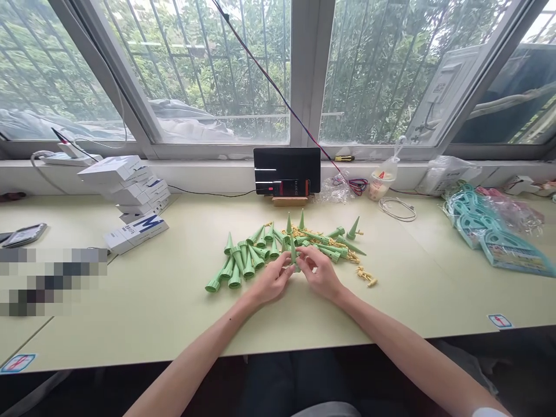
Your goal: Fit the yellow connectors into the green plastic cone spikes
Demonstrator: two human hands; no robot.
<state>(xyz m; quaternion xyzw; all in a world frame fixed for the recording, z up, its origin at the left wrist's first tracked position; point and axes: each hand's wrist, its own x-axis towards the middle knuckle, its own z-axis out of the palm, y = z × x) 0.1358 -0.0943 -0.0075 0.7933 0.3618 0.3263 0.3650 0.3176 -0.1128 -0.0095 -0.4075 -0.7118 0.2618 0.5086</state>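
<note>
Between my two hands a green plastic watering spike (293,252) stands with its tip up. My left hand (274,278) has its fingers closed on the spike's left side, near the base. On the other side my right hand (319,271) pinches it with thumb and fingers. To the left lies a heap of green spikes (237,258), several with their open ends toward me. Behind my hands, more spikes mix with small yellow plastic valves (313,234). A few loose yellow valves (367,277) lie right of my right hand.
A dark tablet (286,168) leans on a brown stand at the back. White boxes (136,197) are stacked at left. At right lie a bagged cup (382,179), a coiled white cable (397,209) and teal plastic items in wrapping (482,226). The table's front edge runs under my forearms.
</note>
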